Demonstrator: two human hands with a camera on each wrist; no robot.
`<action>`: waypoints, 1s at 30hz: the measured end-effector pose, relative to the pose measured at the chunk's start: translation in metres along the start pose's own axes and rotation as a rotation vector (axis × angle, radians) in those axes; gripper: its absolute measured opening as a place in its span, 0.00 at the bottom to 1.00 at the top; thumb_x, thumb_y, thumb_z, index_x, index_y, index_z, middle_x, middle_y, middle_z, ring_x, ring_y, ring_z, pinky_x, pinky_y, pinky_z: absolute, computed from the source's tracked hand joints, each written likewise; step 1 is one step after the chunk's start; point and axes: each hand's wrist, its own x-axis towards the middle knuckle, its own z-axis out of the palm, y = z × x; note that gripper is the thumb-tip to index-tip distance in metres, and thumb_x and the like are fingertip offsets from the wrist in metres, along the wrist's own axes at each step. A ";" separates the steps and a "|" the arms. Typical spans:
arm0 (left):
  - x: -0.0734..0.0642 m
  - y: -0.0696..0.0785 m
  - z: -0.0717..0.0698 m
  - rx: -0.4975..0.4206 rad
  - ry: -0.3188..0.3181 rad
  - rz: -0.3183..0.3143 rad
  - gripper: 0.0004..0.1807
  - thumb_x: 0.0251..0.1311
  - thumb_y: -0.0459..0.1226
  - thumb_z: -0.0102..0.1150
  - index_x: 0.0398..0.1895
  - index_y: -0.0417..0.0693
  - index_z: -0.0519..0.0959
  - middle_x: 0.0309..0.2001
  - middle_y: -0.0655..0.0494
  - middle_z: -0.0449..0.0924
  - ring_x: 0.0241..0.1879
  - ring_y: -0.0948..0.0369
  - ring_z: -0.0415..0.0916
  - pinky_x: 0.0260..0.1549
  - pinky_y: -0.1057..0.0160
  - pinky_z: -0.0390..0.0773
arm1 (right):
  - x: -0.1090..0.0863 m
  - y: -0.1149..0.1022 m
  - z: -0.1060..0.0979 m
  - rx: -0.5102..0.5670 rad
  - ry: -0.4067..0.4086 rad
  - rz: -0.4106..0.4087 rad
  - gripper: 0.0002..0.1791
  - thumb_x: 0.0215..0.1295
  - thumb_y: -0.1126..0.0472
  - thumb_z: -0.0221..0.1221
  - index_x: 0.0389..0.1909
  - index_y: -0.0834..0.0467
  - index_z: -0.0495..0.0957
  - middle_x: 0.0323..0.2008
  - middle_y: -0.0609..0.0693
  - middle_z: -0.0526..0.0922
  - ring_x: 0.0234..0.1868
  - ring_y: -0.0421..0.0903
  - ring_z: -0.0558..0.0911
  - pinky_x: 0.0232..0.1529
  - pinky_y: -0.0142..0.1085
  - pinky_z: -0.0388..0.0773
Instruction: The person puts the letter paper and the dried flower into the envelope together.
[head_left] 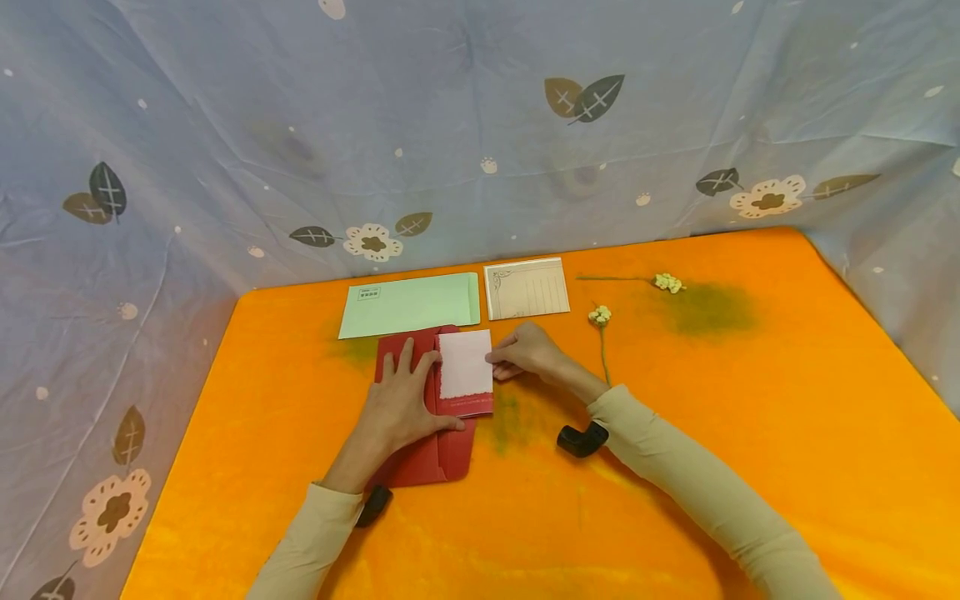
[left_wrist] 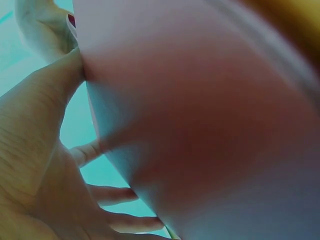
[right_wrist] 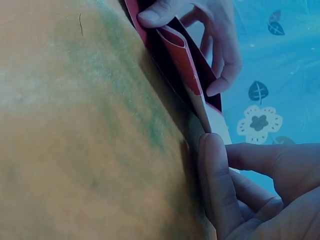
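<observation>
Basically, left hand (head_left: 401,400) spread across a red paper envelope (head_left: 416,467) at frame centre, gripping it between thumb and fingers. Right hand (head_left: 528,350) pinched the right edge of a folded pink-and-red paper card (head_left: 465,367), its left end at the envelope's mouth; couldn't tell how far inside. Mint-green paper envelope (head_left: 408,304) and cream lined paper postcard (head_left: 528,290) lay side by side above centre. Two pale-yellow flower sprigs (head_left: 600,317) lay right of centre, all on orange cloth (head_left: 720,417).
</observation>
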 end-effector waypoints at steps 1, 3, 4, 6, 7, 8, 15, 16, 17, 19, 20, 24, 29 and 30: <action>0.000 0.000 0.000 -0.001 -0.001 0.000 0.59 0.32 0.70 0.72 0.69 0.55 0.62 0.75 0.37 0.47 0.69 0.30 0.51 0.48 0.29 0.71 | 0.000 0.000 0.000 0.000 -0.002 0.001 0.13 0.63 0.68 0.64 0.42 0.76 0.82 0.18 0.54 0.84 0.17 0.40 0.83 0.25 0.30 0.82; 0.000 -0.001 0.000 0.000 -0.004 0.001 0.60 0.32 0.70 0.72 0.69 0.55 0.62 0.75 0.37 0.46 0.69 0.30 0.51 0.49 0.29 0.71 | 0.000 -0.001 0.000 -0.003 -0.004 0.001 0.12 0.63 0.69 0.63 0.42 0.76 0.82 0.18 0.54 0.83 0.17 0.40 0.82 0.25 0.30 0.81; 0.000 -0.001 0.000 0.000 -0.006 0.002 0.60 0.31 0.70 0.72 0.69 0.55 0.62 0.76 0.37 0.46 0.69 0.30 0.51 0.49 0.29 0.71 | -0.001 -0.002 0.000 -0.003 -0.006 0.004 0.12 0.63 0.69 0.63 0.42 0.76 0.82 0.18 0.53 0.83 0.16 0.39 0.82 0.25 0.30 0.81; 0.000 -0.001 0.000 -0.002 -0.009 0.001 0.61 0.30 0.71 0.71 0.70 0.55 0.61 0.76 0.37 0.46 0.69 0.30 0.50 0.49 0.29 0.70 | -0.001 -0.003 0.001 -0.005 -0.012 0.003 0.12 0.63 0.69 0.63 0.42 0.76 0.81 0.18 0.53 0.83 0.17 0.39 0.82 0.26 0.30 0.82; 0.000 -0.002 0.000 -0.002 -0.010 0.001 0.61 0.30 0.71 0.71 0.69 0.55 0.61 0.76 0.37 0.45 0.69 0.30 0.50 0.49 0.29 0.70 | -0.001 -0.004 0.002 -0.007 -0.012 0.004 0.13 0.62 0.69 0.64 0.42 0.76 0.82 0.18 0.53 0.83 0.17 0.39 0.82 0.26 0.30 0.82; 0.000 -0.002 0.000 -0.002 -0.010 0.002 0.61 0.30 0.71 0.71 0.69 0.56 0.62 0.76 0.37 0.45 0.69 0.30 0.50 0.49 0.29 0.70 | 0.000 -0.004 0.003 -0.008 -0.011 0.003 0.13 0.62 0.69 0.64 0.42 0.76 0.82 0.18 0.53 0.83 0.17 0.39 0.82 0.26 0.31 0.82; -0.001 -0.003 0.000 -0.002 -0.007 0.014 0.61 0.30 0.71 0.71 0.70 0.55 0.62 0.76 0.36 0.46 0.69 0.29 0.50 0.50 0.29 0.69 | 0.001 -0.005 0.013 0.017 0.012 -0.019 0.13 0.62 0.67 0.65 0.41 0.74 0.83 0.20 0.55 0.84 0.18 0.40 0.84 0.28 0.32 0.82; 0.000 -0.002 -0.001 -0.002 -0.008 0.014 0.61 0.30 0.71 0.71 0.70 0.55 0.62 0.76 0.36 0.46 0.69 0.29 0.49 0.50 0.29 0.69 | 0.001 -0.005 0.014 0.014 0.019 -0.033 0.13 0.62 0.67 0.65 0.41 0.74 0.83 0.21 0.56 0.84 0.19 0.41 0.84 0.28 0.32 0.83; 0.000 -0.002 -0.001 -0.002 -0.008 0.014 0.61 0.30 0.71 0.71 0.70 0.54 0.62 0.76 0.36 0.46 0.69 0.29 0.49 0.50 0.29 0.69 | 0.001 -0.005 0.016 0.011 0.028 -0.046 0.13 0.61 0.67 0.66 0.42 0.74 0.83 0.23 0.57 0.85 0.20 0.41 0.84 0.29 0.33 0.83; 0.000 -0.002 -0.001 -0.006 -0.012 0.013 0.61 0.31 0.71 0.71 0.70 0.54 0.61 0.76 0.36 0.45 0.69 0.29 0.49 0.50 0.28 0.69 | 0.001 -0.004 0.017 -0.011 0.052 -0.080 0.13 0.61 0.67 0.66 0.42 0.73 0.83 0.25 0.59 0.86 0.21 0.42 0.85 0.30 0.33 0.83; 0.000 -0.002 -0.001 -0.005 -0.013 0.012 0.61 0.31 0.71 0.71 0.70 0.54 0.61 0.76 0.36 0.45 0.69 0.29 0.49 0.50 0.29 0.69 | 0.001 -0.004 0.018 -0.021 0.065 -0.099 0.13 0.61 0.67 0.66 0.42 0.73 0.83 0.26 0.60 0.86 0.22 0.42 0.85 0.30 0.33 0.83; 0.000 -0.002 -0.001 -0.004 -0.017 0.007 0.61 0.31 0.71 0.71 0.70 0.55 0.62 0.76 0.37 0.45 0.70 0.29 0.49 0.50 0.29 0.69 | 0.001 -0.004 0.021 -0.019 0.108 -0.136 0.12 0.59 0.68 0.67 0.40 0.72 0.84 0.28 0.62 0.87 0.23 0.44 0.86 0.30 0.33 0.83; 0.000 -0.002 -0.002 -0.007 -0.013 0.006 0.61 0.30 0.71 0.71 0.70 0.55 0.62 0.76 0.37 0.46 0.69 0.30 0.50 0.51 0.28 0.69 | 0.004 -0.001 0.027 0.032 0.105 -0.163 0.11 0.56 0.71 0.68 0.39 0.73 0.83 0.29 0.63 0.87 0.23 0.46 0.86 0.29 0.35 0.83; 0.000 -0.002 -0.002 -0.008 -0.012 0.007 0.61 0.30 0.71 0.71 0.70 0.55 0.62 0.76 0.37 0.46 0.69 0.30 0.50 0.50 0.29 0.69 | 0.004 -0.001 0.028 0.027 0.102 -0.175 0.11 0.56 0.72 0.68 0.40 0.73 0.83 0.29 0.63 0.87 0.23 0.46 0.86 0.29 0.35 0.84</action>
